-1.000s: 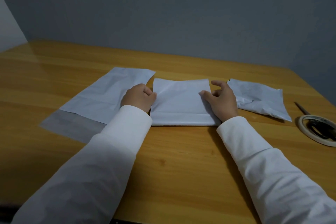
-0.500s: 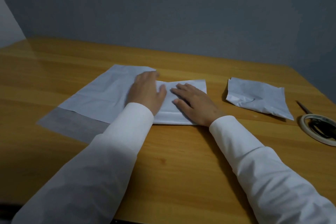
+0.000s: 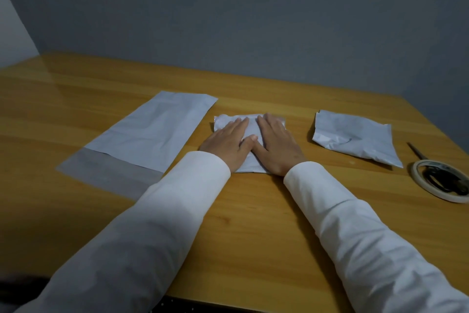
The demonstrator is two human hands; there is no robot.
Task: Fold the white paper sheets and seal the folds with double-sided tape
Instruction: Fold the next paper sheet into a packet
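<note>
Folded white sheet (image 3: 250, 119) lies creased at table (image 3: 253, 223) centre, under left hand (image 3: 227, 144) & right hand (image 3: 275, 146), both flat, fingers straight, thumbs touching. 3 sheets total: unfolded sheet (image 3: 152, 132) left, crumpled folded sheet (image 3: 355, 137) right. 1 tape roll (image 3: 416, 180).

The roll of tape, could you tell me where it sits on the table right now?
In the head view the roll of tape lies flat at the table's far right edge, over the scissors, just right of the crumpled folded sheet.
</note>
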